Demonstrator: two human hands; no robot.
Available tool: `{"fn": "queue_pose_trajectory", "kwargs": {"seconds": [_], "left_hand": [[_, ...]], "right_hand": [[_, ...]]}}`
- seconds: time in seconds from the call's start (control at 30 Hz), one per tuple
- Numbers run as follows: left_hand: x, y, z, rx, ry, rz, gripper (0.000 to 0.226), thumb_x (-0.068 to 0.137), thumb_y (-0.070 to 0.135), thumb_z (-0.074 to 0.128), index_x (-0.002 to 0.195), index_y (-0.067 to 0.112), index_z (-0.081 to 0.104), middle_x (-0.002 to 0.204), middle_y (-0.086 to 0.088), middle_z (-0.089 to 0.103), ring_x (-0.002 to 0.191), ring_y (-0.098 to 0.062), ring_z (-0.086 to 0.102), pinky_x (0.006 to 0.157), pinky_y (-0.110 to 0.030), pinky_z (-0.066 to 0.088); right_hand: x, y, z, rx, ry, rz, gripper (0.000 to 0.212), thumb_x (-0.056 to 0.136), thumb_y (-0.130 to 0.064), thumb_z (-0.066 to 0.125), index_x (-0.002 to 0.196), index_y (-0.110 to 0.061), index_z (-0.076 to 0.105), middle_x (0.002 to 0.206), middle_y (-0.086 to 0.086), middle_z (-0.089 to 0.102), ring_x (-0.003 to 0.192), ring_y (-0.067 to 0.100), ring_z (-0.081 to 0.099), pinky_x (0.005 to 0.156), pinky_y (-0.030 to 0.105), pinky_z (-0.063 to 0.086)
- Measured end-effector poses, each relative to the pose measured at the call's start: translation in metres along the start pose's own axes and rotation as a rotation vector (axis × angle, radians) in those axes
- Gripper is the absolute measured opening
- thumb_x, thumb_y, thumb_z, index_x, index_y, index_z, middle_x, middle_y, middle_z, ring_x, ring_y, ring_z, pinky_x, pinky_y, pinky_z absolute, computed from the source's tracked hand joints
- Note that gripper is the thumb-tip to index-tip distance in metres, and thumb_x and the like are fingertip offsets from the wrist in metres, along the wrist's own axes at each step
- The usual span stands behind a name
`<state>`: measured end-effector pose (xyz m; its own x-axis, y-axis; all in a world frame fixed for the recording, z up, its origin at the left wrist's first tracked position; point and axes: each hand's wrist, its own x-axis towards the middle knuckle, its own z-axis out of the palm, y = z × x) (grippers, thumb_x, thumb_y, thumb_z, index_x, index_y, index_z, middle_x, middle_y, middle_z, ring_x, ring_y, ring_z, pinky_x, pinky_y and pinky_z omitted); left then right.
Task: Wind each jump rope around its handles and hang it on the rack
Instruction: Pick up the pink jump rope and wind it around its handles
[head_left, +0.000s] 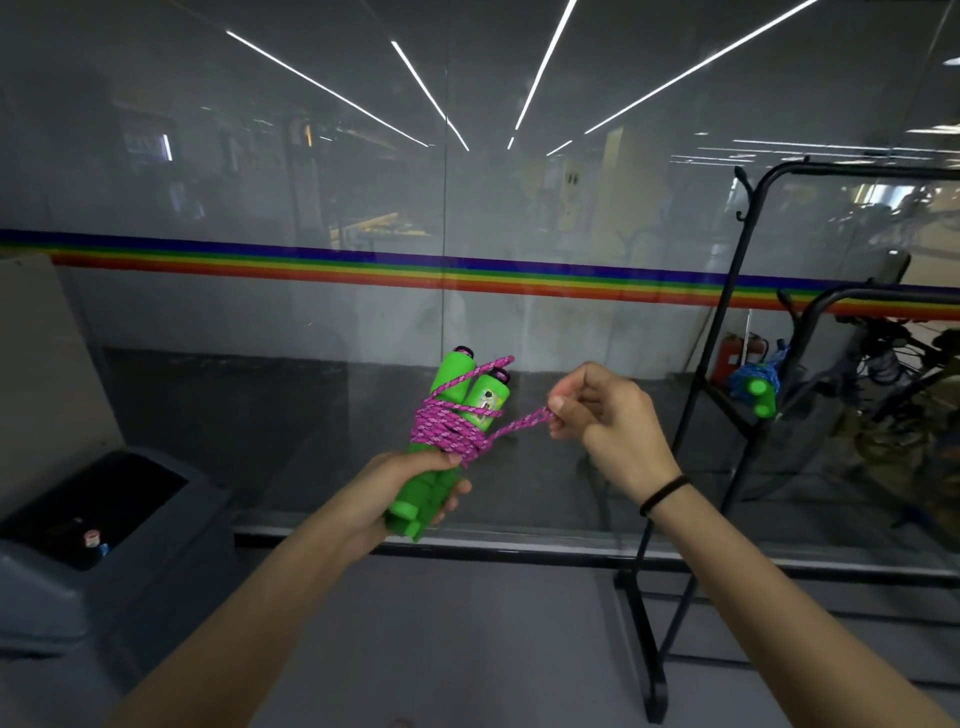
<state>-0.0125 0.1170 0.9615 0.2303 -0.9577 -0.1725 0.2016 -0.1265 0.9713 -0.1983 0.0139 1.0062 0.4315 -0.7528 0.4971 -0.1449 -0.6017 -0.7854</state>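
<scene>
The left hand (415, 486) is clamped around the lower ends of two green foam handles (457, 410), holding them side by side and tilted up to the right. The right hand (597, 410) is closed in a pinch, thumb and fingers together on the last short run of the pink braided rope (452, 431), drawn taut out to the right of the bundle.

The winding looks nearly finished: a thick band of pink turns sits around the middle of the handles, with one strand crossing up over their purple-capped tops. To end it well, the free end probably wants tucking under a tight turn while the left hand keeps the handles squeezed together, so the coils do not slacken; letting tension off early could let the wraps slide toward the tops.

Farther off to the right stands the black metal rack (727, 332), well apart from both hands. A blue rope wound on green handles (756, 387) already hangs on its lower part. Behind everything runs a glass wall with a rainbow stripe (363, 267).
</scene>
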Motion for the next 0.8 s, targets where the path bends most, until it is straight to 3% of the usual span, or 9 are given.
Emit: {"fn": "queue_pose_trajectory", "kwargs": {"seconds": [0.07, 0.13, 0.2, 0.33, 0.4, 0.47, 0.57, 0.73, 0.8], "left_hand": [[0.002, -0.002, -0.003, 0.012, -0.120, -0.127, 0.025, 0.073, 0.023, 0.068, 0.094, 0.009, 0.065, 0.089, -0.013, 0.072, 0.074, -0.020, 0.066, 0.069, -0.029, 0.050], [0.004, -0.007, -0.001, 0.059, -0.200, -0.178, 0.027, 0.068, 0.025, 0.069, 0.091, 0.009, 0.067, 0.075, -0.008, 0.072, 0.068, -0.018, 0.066, 0.062, -0.026, 0.051], [0.008, -0.017, 0.006, 0.132, -0.165, -0.148, 0.024, 0.066, 0.023, 0.077, 0.084, 0.010, 0.069, 0.065, -0.004, 0.068, 0.060, -0.015, 0.063, 0.059, -0.023, 0.047], [0.020, -0.034, 0.016, 0.228, -0.035, -0.002, 0.027, 0.063, 0.014, 0.083, 0.085, 0.013, 0.068, 0.068, 0.000, 0.065, 0.060, -0.010, 0.060, 0.055, -0.015, 0.047], [0.026, -0.038, 0.012, 0.267, -0.014, 0.027, 0.031, 0.062, 0.009, 0.082, 0.089, 0.010, 0.067, 0.063, 0.001, 0.063, 0.057, -0.010, 0.058, 0.050, -0.014, 0.045], [0.032, -0.043, 0.005, 0.271, -0.039, -0.003, 0.039, 0.048, 0.017, 0.081, 0.083, 0.010, 0.066, 0.055, 0.003, 0.061, 0.051, -0.009, 0.055, 0.049, -0.017, 0.044], [0.041, -0.055, 0.003, 0.293, -0.103, -0.056, 0.052, 0.031, 0.030, 0.073, 0.078, 0.007, 0.067, 0.055, -0.001, 0.058, 0.050, -0.011, 0.053, 0.049, -0.020, 0.041], [0.054, -0.068, 0.018, 0.317, -0.182, -0.010, 0.054, 0.035, 0.031, 0.078, 0.083, 0.009, 0.066, 0.064, -0.002, 0.063, 0.061, -0.015, 0.058, 0.055, -0.022, 0.044], [0.058, -0.062, 0.028, 0.349, -0.220, 0.046, 0.055, 0.040, 0.030, 0.083, 0.089, 0.013, 0.066, 0.071, 0.000, 0.066, 0.071, -0.017, 0.062, 0.061, -0.023, 0.048]], "right_hand": [[-0.004, -0.012, 0.004, -0.177, -0.033, -0.123, 0.016, 0.085, -0.009, 0.060, 0.077, -0.020, 0.055, 0.075, -0.003, 0.065, 0.073, 0.013, 0.064, 0.069, 0.022, 0.052], [-0.008, -0.019, 0.014, -0.218, -0.086, -0.157, 0.012, 0.085, -0.011, 0.061, 0.080, -0.020, 0.057, 0.076, -0.004, 0.064, 0.076, 0.013, 0.064, 0.072, 0.024, 0.052], [-0.011, -0.020, 0.028, -0.130, -0.149, -0.087, 0.007, 0.086, -0.009, 0.060, 0.084, -0.016, 0.060, 0.074, -0.001, 0.064, 0.071, 0.014, 0.064, 0.070, 0.025, 0.054], [-0.015, -0.016, 0.046, 0.226, -0.245, 0.151, 0.011, 0.086, -0.001, 0.056, 0.081, -0.009, 0.062, 0.067, 0.004, 0.059, 0.057, 0.009, 0.057, 0.057, 0.015, 0.050], [-0.016, -0.014, 0.046, 0.294, -0.234, 0.189, 0.019, 0.087, 0.005, 0.053, 0.077, -0.010, 0.060, 0.064, 0.004, 0.057, 0.050, 0.001, 0.054, 0.052, 0.011, 0.046], [-0.018, -0.011, 0.044, 0.301, -0.183, 0.196, 0.023, 0.086, 0.008, 0.052, 0.074, -0.010, 0.059, 0.061, 0.004, 0.057, 0.046, -0.002, 0.053, 0.050, 0.010, 0.045], [-0.023, -0.004, 0.039, 0.241, -0.121, 0.202, 0.025, 0.085, 0.009, 0.052, 0.072, -0.012, 0.061, 0.062, 0.005, 0.058, 0.052, 0.007, 0.054, 0.057, 0.018, 0.048], [-0.027, 0.009, 0.028, 0.131, -0.069, 0.219, 0.030, 0.085, 0.005, 0.052, 0.071, -0.019, 0.060, 0.066, 0.004, 0.059, 0.058, 0.011, 0.055, 0.063, 0.023, 0.050], [-0.024, 0.013, 0.027, 0.081, -0.082, 0.238, 0.031, 0.083, 0.004, 0.053, 0.069, -0.023, 0.061, 0.068, 0.006, 0.060, 0.063, 0.016, 0.057, 0.070, 0.034, 0.051]]}}
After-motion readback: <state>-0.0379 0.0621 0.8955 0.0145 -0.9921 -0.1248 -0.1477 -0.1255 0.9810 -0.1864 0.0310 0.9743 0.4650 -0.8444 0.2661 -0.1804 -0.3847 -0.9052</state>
